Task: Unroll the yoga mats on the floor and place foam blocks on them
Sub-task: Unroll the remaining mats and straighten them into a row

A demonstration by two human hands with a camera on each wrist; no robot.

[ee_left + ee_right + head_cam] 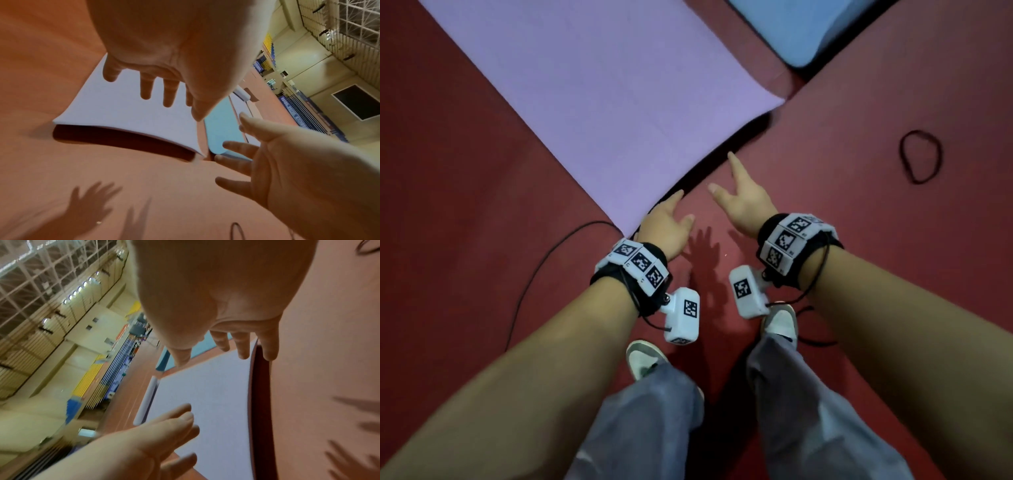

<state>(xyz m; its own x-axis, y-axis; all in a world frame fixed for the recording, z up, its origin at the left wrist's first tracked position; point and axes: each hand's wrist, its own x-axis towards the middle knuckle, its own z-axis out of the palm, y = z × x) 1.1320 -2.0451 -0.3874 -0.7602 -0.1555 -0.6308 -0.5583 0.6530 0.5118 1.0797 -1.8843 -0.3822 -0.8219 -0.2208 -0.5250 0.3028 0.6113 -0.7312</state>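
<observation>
A purple yoga mat point(599, 89) lies unrolled on the red floor, its near end curling up off the floor over a dark shadow. Its far end stays a small roll point(146, 400). My left hand point(674, 212) hovers over the mat's near corner with fingers point(146, 87) spread straight, holding nothing. My right hand point(724, 178) is just right of it above the bare floor beside the raised edge, also spread and empty. The left wrist view shows the mat point(123, 110) under my left fingers and the right hand point(246, 154) alongside. A light blue mat point(801, 27) lies beyond.
A black elastic band point(921, 156) lies on the floor to the right. A thin black cable point(534, 274) runs on the floor at my left. My shoes point(643, 356) stand just behind the hands. Bleachers and a hall wall point(61, 353) are far off.
</observation>
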